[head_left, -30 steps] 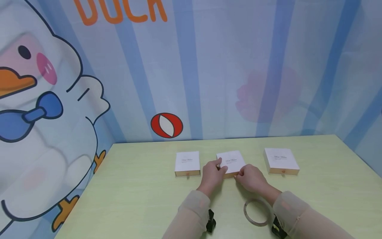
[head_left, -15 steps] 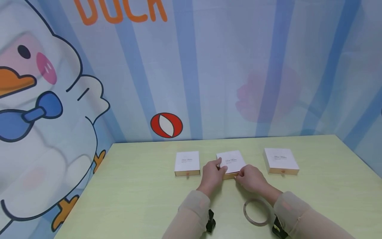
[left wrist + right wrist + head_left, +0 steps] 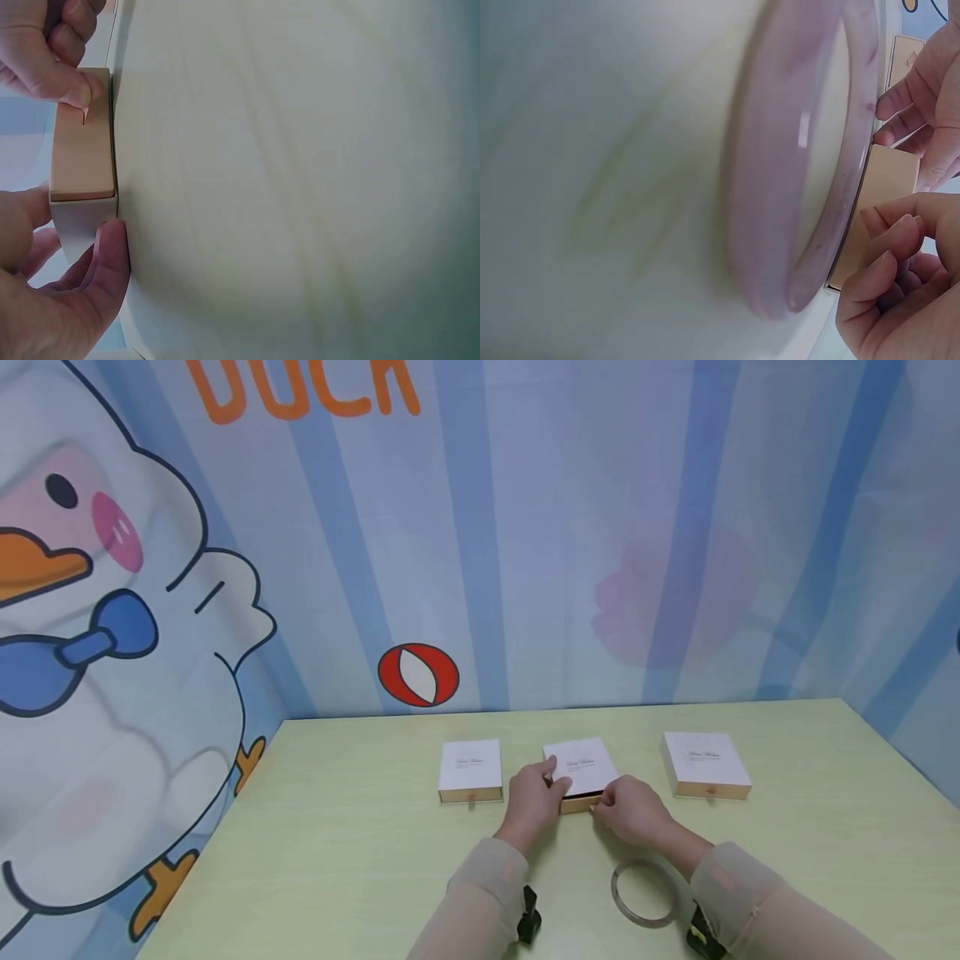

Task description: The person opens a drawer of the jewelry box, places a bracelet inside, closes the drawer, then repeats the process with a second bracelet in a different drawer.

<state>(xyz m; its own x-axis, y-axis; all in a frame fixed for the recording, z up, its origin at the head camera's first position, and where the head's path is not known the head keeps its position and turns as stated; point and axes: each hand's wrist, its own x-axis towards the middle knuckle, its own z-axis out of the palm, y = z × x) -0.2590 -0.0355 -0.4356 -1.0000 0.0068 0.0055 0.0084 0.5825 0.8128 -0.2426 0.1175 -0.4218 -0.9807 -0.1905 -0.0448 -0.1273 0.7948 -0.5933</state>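
Note:
The middle white drawer box (image 3: 581, 763) stands on the table, its tan drawer (image 3: 575, 806) slid slightly out at the front. A dark gap shows below the printed lid. My left hand (image 3: 534, 800) grips the box by its left side, fingers and thumb around the white sleeve in the left wrist view. My right hand (image 3: 633, 810) pinches the small pull tab (image 3: 85, 114) on the drawer front. Near my right forearm lies a pale purple bangle (image 3: 769, 172), flat on the table. What is inside the drawer is hidden.
Two similar white boxes flank the middle one: a left box (image 3: 470, 767) and a right box (image 3: 707, 760), both with drawers closed. The pale table (image 3: 360, 843) ends at a cartoon-printed backdrop (image 3: 525, 527) behind the boxes.
The drawer of the middle box has slid a little toward me, and a dark gap has appeared under the lid edge. My right hand has moved slightly back with it; my left stays still.

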